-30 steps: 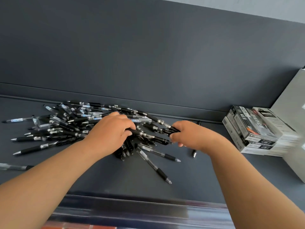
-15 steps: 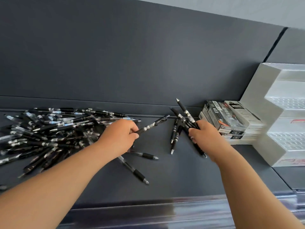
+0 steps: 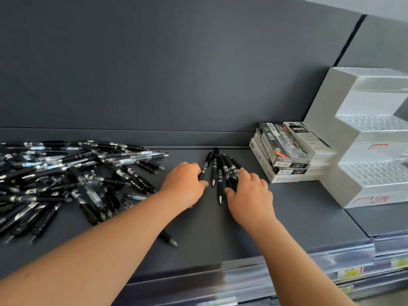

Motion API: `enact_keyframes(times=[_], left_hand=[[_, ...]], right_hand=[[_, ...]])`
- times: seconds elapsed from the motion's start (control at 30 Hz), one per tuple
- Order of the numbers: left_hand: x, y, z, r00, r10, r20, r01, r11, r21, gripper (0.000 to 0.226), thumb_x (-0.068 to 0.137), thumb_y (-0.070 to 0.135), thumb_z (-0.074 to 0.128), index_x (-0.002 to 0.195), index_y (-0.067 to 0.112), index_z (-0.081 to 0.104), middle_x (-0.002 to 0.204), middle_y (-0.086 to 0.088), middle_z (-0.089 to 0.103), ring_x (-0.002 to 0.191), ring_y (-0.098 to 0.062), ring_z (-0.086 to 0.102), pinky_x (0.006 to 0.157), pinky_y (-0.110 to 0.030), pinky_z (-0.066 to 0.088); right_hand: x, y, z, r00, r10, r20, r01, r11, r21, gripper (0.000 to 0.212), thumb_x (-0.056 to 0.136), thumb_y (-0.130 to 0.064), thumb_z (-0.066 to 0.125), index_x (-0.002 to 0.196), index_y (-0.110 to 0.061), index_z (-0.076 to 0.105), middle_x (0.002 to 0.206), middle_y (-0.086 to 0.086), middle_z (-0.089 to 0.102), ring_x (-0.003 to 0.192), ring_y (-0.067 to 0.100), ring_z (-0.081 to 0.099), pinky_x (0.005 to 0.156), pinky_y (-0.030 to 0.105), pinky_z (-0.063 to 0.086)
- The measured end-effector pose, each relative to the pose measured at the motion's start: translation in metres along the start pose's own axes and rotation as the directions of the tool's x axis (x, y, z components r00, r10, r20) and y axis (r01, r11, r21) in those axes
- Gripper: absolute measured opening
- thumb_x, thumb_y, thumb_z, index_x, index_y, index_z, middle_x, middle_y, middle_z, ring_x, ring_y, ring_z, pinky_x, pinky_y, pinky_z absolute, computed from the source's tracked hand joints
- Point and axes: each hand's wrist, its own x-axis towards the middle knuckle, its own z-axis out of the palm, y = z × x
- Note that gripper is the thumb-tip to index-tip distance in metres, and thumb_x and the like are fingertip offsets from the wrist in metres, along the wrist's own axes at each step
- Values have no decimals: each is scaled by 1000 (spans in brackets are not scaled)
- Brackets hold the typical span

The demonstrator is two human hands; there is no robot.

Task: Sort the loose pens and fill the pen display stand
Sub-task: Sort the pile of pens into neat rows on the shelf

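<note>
On the dark grey shelf, a small bunch of black pens lies between the big pile of loose pens and the pen boxes. The right hand bends its fingers around the bunch's right side. The left hand curls by the leftmost pen; I cannot tell if it grips. Pens look light, stiff and smooth, so they may roll. Grab them around the middle. The white pen display stand waits at the far right.

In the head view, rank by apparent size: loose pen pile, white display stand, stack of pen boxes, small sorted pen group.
1-2, unranked: loose pen pile and white display stand; both look similarly large and run off the frame edge.
3. stack of pen boxes
4. small sorted pen group
</note>
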Motion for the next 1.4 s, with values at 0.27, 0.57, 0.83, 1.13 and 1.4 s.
enact_keyframes(times=[0.27, 0.57, 0.83, 1.13, 1.4], left_hand=[[-12, -30, -19, 978, 185, -92, -187, 982, -9, 49, 89, 39, 61, 133, 23, 48, 122, 5, 49, 119, -15, 41, 89, -23, 33], [-41, -103, -95, 965, 128, -231, -95, 985, 146, 50, 91, 37, 58, 137, 22, 45, 131, 3, 47, 127, -16, 36, 102, -27, 30], [-65, -163, -124, 974, 53, -218, -7, 978, 208, 37, 96, 29, 51, 132, 22, 52, 123, 6, 51, 123, -15, 38, 98, -26, 32], [-51, -162, -119, 978, 179, -108, -148, 957, 250, 31, 97, 29, 49, 126, 25, 57, 119, 9, 55, 115, -14, 42, 97, -26, 34], [-35, -164, -105, 978, 209, 15, -205, 941, 268, 27, 95, 24, 53, 121, 26, 60, 106, 9, 57, 106, -13, 42, 93, -31, 39]], right_hand=[[-1, -17, -3, 986, -148, -70, 152, 987, 52, 62, 94, -44, 46, 147, -19, 26, 148, -2, 34, 135, 24, 27, 106, 41, 26], [-6, -90, 4, 884, -464, -64, 459, 832, 310, 52, 95, -32, 52, 142, -14, 40, 143, 2, 42, 133, 20, 35, 109, 30, 28], [-3, -147, 30, 881, -469, 58, 428, 845, 322, 39, 93, -27, 55, 130, -14, 54, 130, 3, 53, 122, 20, 47, 100, 29, 39], [20, -155, 39, 959, -277, 63, 257, 940, 223, 37, 90, -27, 59, 126, -16, 57, 123, 7, 55, 117, 28, 46, 94, 34, 40], [26, -157, 41, 938, -303, 166, 256, 932, 256, 29, 86, -25, 63, 114, -17, 63, 109, 2, 61, 104, 23, 57, 87, 31, 47]])
